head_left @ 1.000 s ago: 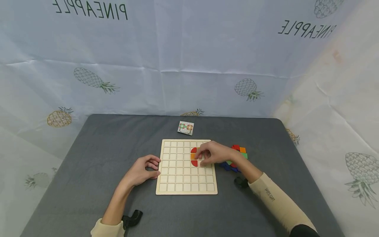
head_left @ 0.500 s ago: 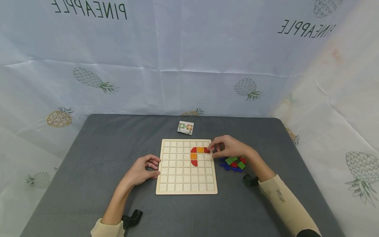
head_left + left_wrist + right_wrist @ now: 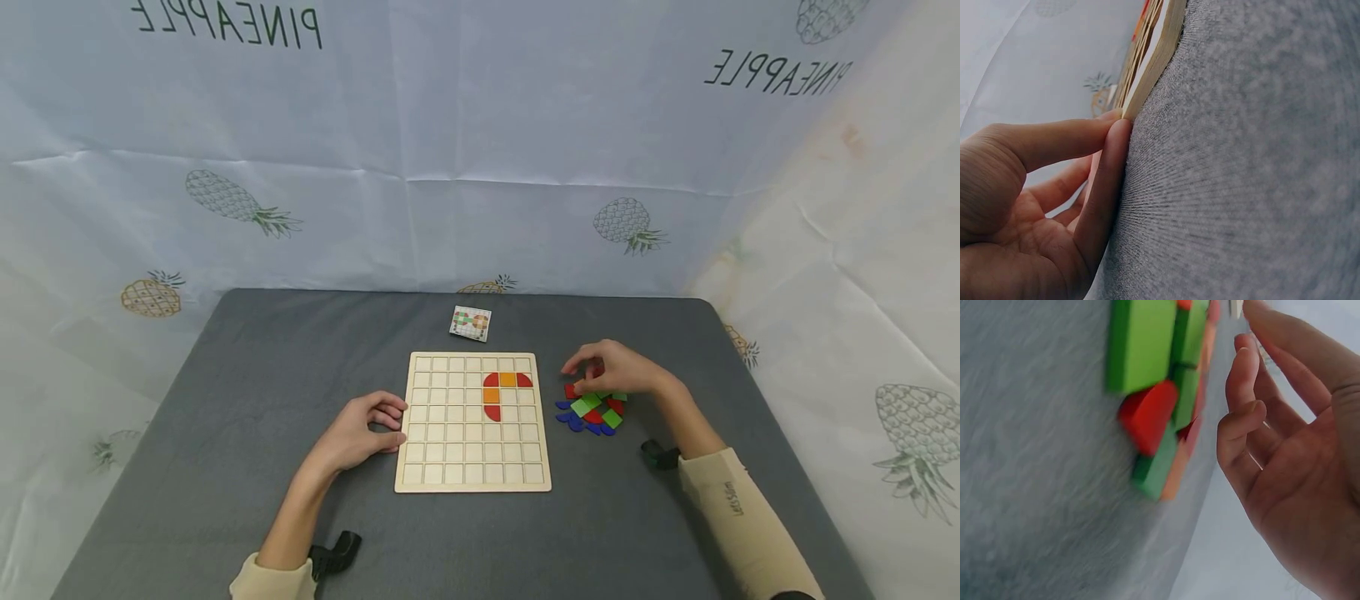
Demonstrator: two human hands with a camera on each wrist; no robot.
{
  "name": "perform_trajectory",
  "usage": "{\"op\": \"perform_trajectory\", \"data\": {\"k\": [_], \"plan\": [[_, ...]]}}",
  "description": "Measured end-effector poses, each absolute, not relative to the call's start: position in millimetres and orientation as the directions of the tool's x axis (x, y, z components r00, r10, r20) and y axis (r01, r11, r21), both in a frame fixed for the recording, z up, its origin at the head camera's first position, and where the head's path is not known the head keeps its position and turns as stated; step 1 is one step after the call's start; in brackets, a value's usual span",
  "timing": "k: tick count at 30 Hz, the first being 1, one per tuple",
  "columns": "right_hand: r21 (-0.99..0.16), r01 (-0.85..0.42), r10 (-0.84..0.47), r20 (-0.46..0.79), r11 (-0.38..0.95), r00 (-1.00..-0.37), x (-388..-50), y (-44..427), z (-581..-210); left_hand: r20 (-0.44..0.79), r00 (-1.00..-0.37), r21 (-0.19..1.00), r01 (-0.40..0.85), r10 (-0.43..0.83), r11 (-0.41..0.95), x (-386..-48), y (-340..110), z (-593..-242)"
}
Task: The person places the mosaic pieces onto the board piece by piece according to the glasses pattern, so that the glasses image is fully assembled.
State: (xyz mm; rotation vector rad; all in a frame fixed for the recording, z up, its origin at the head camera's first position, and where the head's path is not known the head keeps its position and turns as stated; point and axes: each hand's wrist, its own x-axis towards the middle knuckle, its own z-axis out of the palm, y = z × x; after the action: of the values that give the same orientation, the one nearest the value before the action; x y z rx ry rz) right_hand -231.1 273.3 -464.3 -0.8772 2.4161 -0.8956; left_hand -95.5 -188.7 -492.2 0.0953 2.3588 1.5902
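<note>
My left hand is at the left edge of a square wooden grid board. In the left wrist view, the thumb and a finger pinch the board's edge. Off the board's right side, my right hand hovers by a heap of flat coloured pieces, its fingers loosely bent. The right wrist view shows no piece between those fingers; a green block and a red rounded piece lie beside them. Set in the grid are an orange square, another orange square and three red curved pieces.
A small picture card lies behind the board on the grey table cloth. A pineapple-print curtain hangs at the back and both sides. Black straps are on both wrists.
My right hand has moved right from the grid to the heap. A red curved piece now sits at the right end of the upper row. My left hand has stayed at the board's edge.
</note>
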Motion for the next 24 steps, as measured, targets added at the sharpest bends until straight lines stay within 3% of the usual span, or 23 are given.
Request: {"op": "perform_trajectory", "data": {"k": [11,24], "plan": [[-0.686,-0.408,-0.667,-0.151,0.602,-0.729,-236,290,-472,-0.207,-0.955,0.916,-0.112,0.214,0.385,-96,-188,-493],[-0.704,-0.409,-0.698,-0.171,0.58,-0.696,-237,297,-469,-0.208,-0.955,0.914,-0.113,0.211,0.391,-97,-188,-493]]}}
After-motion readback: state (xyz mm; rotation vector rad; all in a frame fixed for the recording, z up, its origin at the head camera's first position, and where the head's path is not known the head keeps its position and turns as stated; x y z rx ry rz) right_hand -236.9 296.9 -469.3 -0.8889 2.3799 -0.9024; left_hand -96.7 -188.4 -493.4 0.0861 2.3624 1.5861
